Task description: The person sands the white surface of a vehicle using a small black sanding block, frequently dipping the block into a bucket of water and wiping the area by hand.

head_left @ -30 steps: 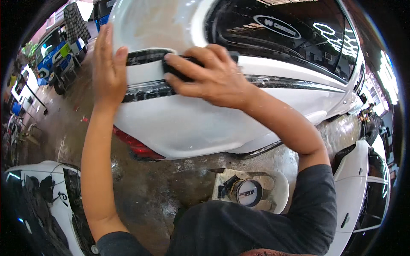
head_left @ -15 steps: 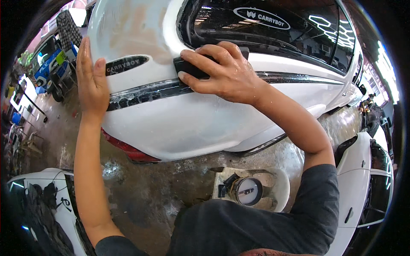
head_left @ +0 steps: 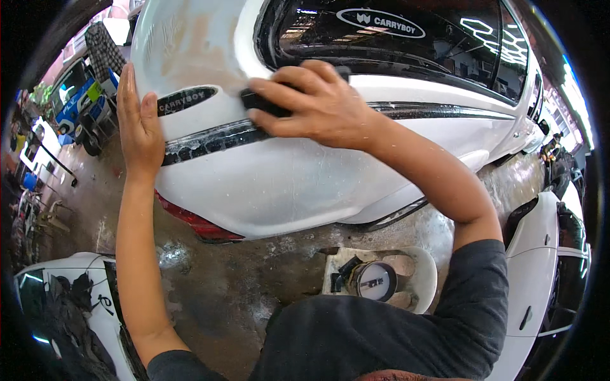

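A white vehicle body with wet, patchy grey and tan areas fills the middle of the view. My right hand is closed around a black sanding block and presses it on the white panel, just above a black trim strip and below the dark side window. At the vehicle's left rear edge, my left hand lies flat with fingers stretched upward and holds nothing. Beside it is a dark oval badge. The block's underside is hidden.
Below the vehicle stands a pale plastic stool carrying a round tin of whitish liquid. Another white car is at the right, and a white car part with dark cloth at lower left. A red tail light sits low on the body.
My right hand and the sanding block have slid left along the panel and are blurred by motion. My left hand stays against the vehicle's rear edge; the whole view has shifted slightly.
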